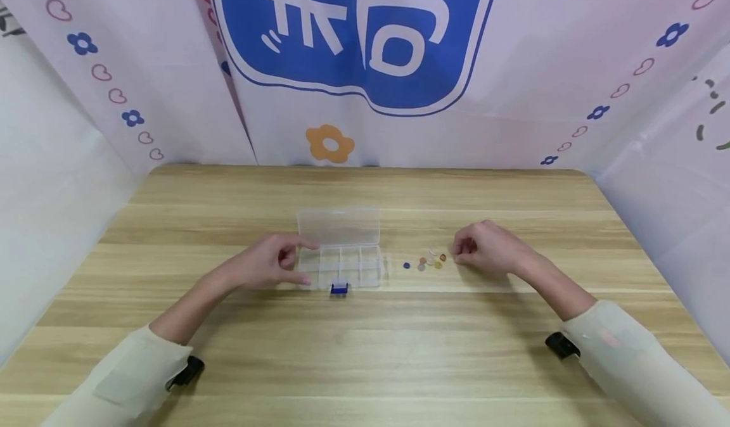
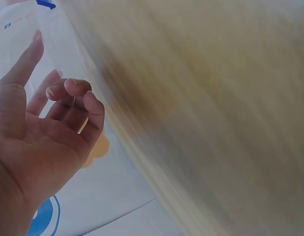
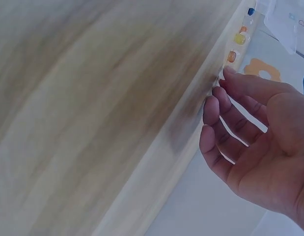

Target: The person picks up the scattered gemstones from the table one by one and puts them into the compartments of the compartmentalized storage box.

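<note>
Head view: small pieces (image 1: 423,260) lie just left of your right hand (image 1: 489,248).
The open box (image 1: 341,268) sits farther left, long axis running left to right; your left hand (image 1: 265,263) spans its left end. Left wrist view: thumb and forefinger wide apart, nearly straight; firm hold unconfirmed. Right wrist view: fingers curled, thumb and forefinger tips close; cannot tell whether they pinch anything.
</note>
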Demonstrator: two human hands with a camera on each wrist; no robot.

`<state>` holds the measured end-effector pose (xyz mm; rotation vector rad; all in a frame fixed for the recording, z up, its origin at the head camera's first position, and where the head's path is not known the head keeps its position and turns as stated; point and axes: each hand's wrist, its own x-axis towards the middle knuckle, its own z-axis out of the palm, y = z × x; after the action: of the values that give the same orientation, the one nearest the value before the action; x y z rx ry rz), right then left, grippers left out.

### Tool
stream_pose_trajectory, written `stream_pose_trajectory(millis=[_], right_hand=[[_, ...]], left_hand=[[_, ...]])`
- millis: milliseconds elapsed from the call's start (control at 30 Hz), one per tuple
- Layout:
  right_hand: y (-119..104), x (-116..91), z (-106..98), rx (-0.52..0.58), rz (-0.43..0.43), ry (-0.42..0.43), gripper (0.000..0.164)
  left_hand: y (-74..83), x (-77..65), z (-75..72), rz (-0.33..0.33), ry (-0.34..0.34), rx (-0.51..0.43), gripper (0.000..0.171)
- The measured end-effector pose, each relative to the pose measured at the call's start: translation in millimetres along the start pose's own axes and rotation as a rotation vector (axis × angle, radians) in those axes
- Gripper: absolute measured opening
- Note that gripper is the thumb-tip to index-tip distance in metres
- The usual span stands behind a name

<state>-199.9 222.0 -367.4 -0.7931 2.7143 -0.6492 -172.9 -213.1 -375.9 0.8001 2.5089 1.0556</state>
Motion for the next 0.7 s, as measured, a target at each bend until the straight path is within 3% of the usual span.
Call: stream_pose_trajectory(millis=[700], right_hand=[[-1.6,-0.7,-6.6,0.066,0.012,0.065,0.004]], left_hand=[[0.8,2.1,0.1,-0.053,-0.030,-0.075,0.057]])
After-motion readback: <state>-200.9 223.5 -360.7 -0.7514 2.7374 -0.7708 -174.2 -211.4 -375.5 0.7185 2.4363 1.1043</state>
